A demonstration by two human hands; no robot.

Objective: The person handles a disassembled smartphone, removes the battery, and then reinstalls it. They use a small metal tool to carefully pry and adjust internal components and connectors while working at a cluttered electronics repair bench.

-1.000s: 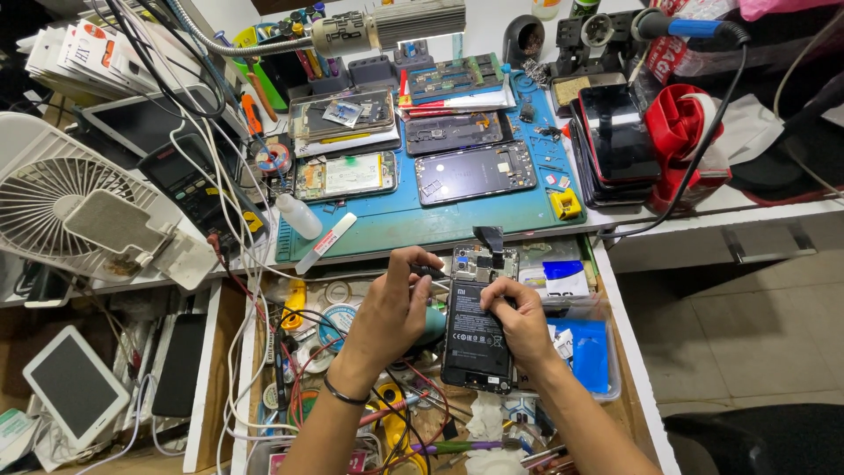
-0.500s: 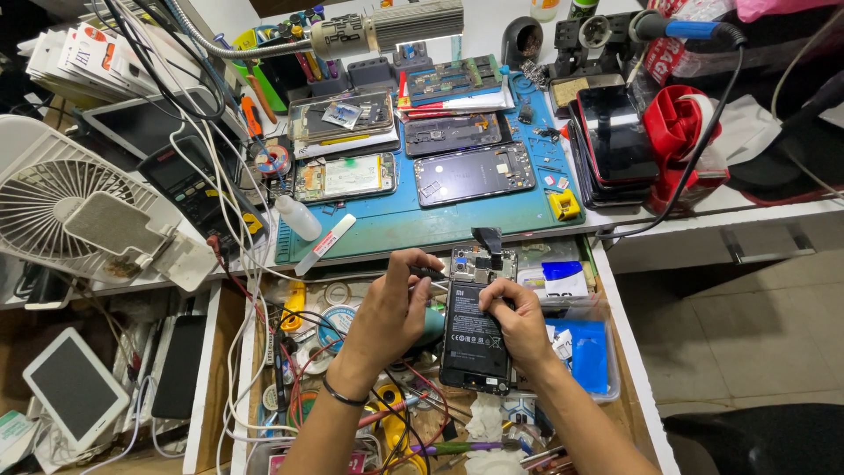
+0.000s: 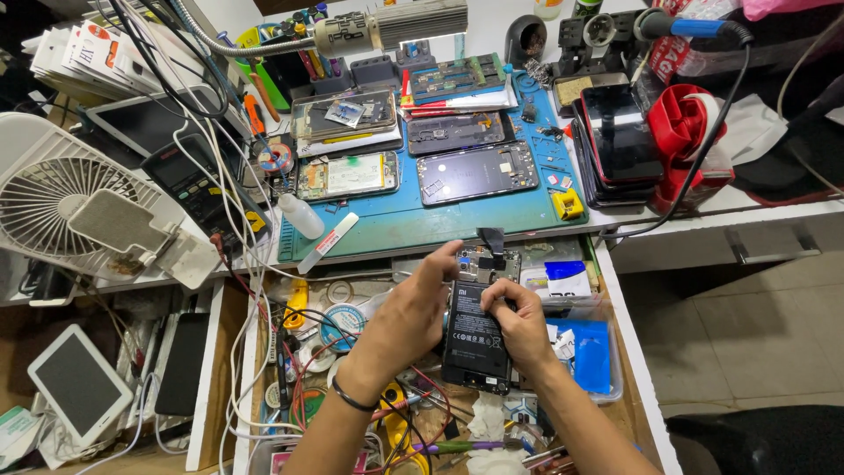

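Observation:
An opened smartphone [image 3: 476, 339] with its back cover off, black battery and circuit board showing, is held over an open drawer. My right hand [image 3: 519, 327] grips its right edge. My left hand [image 3: 413, 317] reaches across from the left, fingertips touching the phone's upper part near the circuit board. A black ribbon cable [image 3: 492, 244] sticks up from the phone's top. I cannot tell whether the left fingers pinch anything.
A blue work mat [image 3: 422, 220] carries several opened phones and a stack of dark phones [image 3: 615, 145]. A white fan [image 3: 61, 207] stands left. The drawer [image 3: 290, 352] holds wires, tape rolls and tools. A small white bottle [image 3: 301, 215] lies on the mat.
Both hands stay on the phone; the fingers shift only slightly. Nothing else has moved.

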